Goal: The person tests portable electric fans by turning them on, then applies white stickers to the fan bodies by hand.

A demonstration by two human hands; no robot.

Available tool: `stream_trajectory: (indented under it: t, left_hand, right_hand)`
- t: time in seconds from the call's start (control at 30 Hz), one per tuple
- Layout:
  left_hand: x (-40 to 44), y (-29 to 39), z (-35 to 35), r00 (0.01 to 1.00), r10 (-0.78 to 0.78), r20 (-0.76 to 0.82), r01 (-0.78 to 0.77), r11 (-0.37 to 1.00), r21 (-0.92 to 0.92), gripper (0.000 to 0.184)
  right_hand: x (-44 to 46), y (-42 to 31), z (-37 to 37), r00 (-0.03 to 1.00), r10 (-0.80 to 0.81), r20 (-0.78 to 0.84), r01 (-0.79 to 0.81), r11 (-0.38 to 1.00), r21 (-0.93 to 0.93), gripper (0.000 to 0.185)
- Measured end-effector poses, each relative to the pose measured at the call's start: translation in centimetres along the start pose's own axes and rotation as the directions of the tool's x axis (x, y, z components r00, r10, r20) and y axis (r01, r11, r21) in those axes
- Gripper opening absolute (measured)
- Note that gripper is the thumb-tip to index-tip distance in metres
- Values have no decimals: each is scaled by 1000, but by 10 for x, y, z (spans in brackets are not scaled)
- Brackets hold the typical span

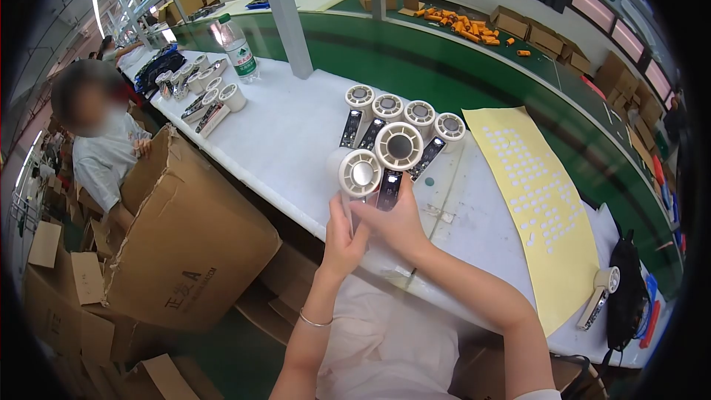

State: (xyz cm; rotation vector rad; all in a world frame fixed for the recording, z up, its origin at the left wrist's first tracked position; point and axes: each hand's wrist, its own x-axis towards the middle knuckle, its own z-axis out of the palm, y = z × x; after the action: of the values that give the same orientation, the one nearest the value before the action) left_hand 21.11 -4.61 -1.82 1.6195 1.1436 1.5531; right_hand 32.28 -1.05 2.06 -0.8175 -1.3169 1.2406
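Note:
Over the table's near edge, my left hand (pixel 344 243) is closed on a white round-headed device (pixel 361 172) with a silver disc in its spoked face. My right hand (pixel 398 221) is closed around the dark circuit-board handle of a second white round-headed device (pixel 400 146), whose centre disc is dark grey. The two heads sit side by side, and my hands touch or nearly touch. Just beyond them, several similar devices (pixel 420 112) stand in a row, their boards pointing toward me.
A yellow sheet (pixel 511 178) with rows of white dots lies at right. One more device (pixel 598 298) rests near a black pouch (pixel 629 292). Further left are grouped devices (pixel 215 104) and a water bottle (pixel 239 52). A large carton (pixel 192 252) and another person (pixel 111 148) are at left.

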Motion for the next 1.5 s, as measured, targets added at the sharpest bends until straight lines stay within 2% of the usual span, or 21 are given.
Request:
stream_trajectory:
  t: [0.23,0.33,0.53,0.73,0.83,0.93,1.03,1.13,1.23,1.33,1.5]
  left_hand:
    - [-1,0,-1,993,-113,25,116,980,-162,50]
    - [-2,-2,-3,985,-169,36,173,960,-222,49]
    - [-2,-5,-5,985,-164,50,171,961,-219,48]
    - [0,3,-3,990,-132,53,138,982,-132,48]
    - [4,7,-2,999,-7,36,8,1000,-21,48]
    - [3,5,-3,998,-17,65,17,1000,4,49]
    - [2,5,-5,988,-122,98,129,989,-66,50]
    - [3,3,-5,997,-24,79,25,1000,-14,50]
    - [2,-1,-3,999,-17,47,19,998,-63,51]
    - [-2,-5,-5,986,-151,72,164,960,-229,49]
    - [-2,-10,-10,975,-203,91,222,873,-435,41]
  right_hand:
    - [0,2,-5,991,77,113,-97,979,182,44]
    - [0,8,-9,988,62,142,-84,984,155,43]
    - [1,8,-8,987,69,143,-90,985,148,48]
    - [3,6,-4,992,77,98,-91,985,145,52]
    - [4,2,-4,988,101,115,-117,982,145,53]
    - [4,0,-6,977,156,145,-182,964,192,54]
    - [5,-2,-5,966,206,157,-240,940,243,55]
    - [5,-1,-4,970,209,127,-231,952,200,53]
    - [6,0,-4,973,194,122,-210,968,136,52]
    - [6,0,-5,976,158,151,-180,973,143,45]
    - [-3,-5,-14,945,213,248,-286,908,307,30]
